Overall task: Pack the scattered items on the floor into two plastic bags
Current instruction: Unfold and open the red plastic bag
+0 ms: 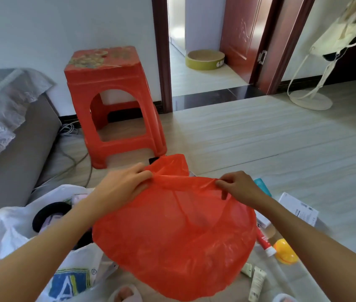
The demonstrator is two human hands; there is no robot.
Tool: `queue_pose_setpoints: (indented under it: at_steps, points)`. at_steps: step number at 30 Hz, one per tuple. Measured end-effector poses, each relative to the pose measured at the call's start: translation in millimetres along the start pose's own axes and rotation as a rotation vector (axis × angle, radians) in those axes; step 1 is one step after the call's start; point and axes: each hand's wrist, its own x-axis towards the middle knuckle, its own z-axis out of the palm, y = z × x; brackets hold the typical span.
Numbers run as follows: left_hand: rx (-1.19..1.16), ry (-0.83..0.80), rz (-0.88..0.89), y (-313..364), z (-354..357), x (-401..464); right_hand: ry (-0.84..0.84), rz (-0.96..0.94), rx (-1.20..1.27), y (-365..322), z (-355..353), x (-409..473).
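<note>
Both hands pinch the rim of the red plastic bag (172, 232): left hand (120, 186) closed on one edge, right hand (238, 185) nipping the other with its fingertips. Bag hangs over the floor (281, 138), between the white bag (42, 232) and the loose items.

Risk: the thin film may stay stuck shut, or tear if pulled apart hard. The mouth could slip from so light a pinch.

Bag looks translucent, creased, limp, apparently empty. Red tube (264, 241), yellow duck (285, 251), white tube (257, 284), white box (299, 210) not yet packed.
</note>
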Motion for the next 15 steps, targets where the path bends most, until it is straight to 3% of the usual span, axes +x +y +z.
queue_pose_setpoints:
  at_steps: [3, 6, 10, 15]
  points:
    - [-0.284, 0.039, -0.367, -9.7, 49.3, -12.8, -0.046, 0.047, -0.101, 8.4, 31.5, 27.2]
    - [-0.458, -0.010, -0.737, -22.1, 103.0, -16.6, -0.002, -0.024, -0.363, 13.4, 66.2, 48.9]
    - [-0.486, -0.104, -0.936, -29.1, 156.7, -22.6, 0.153, -0.363, -0.571, 24.2, 116.3, 44.9]
    - [-0.269, -0.131, -1.123, -26.9, 181.0, -33.0, -0.141, -0.460, -0.747, 81.3, 168.8, 31.9]
